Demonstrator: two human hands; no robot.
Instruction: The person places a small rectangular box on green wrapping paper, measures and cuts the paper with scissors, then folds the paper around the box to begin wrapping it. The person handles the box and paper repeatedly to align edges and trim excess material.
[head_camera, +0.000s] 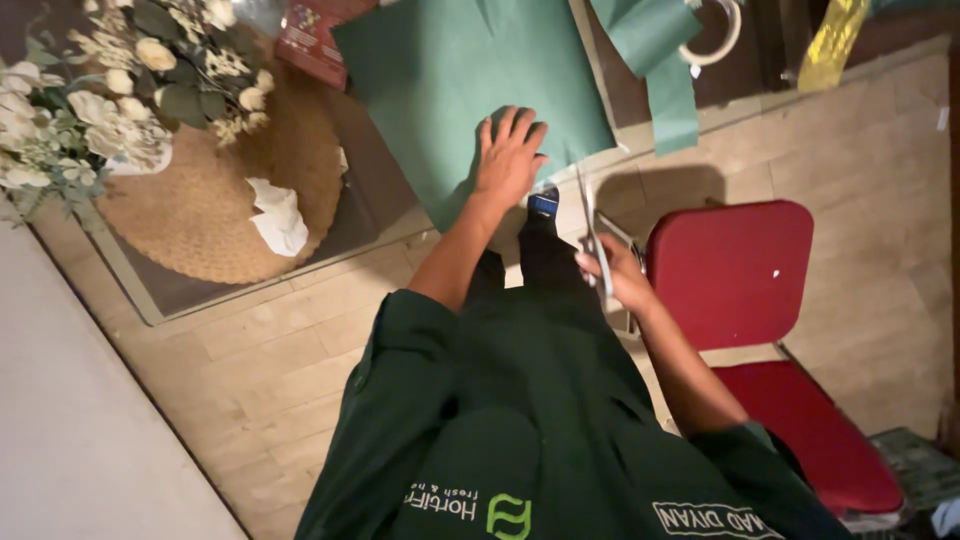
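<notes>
A large green paper sheet (450, 90) lies on the glass surface (365, 205), my left hand (508, 160) pressed flat, fingers spread, on its near edge, while my right hand (618, 272), just beside, grips scissors (590, 225).

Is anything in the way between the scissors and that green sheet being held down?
Nothing visible. The right hand holds the silver scissors just off the edge of the large dark green paper sheet, which the left hand presses flat on the glass-topped table.
</notes>
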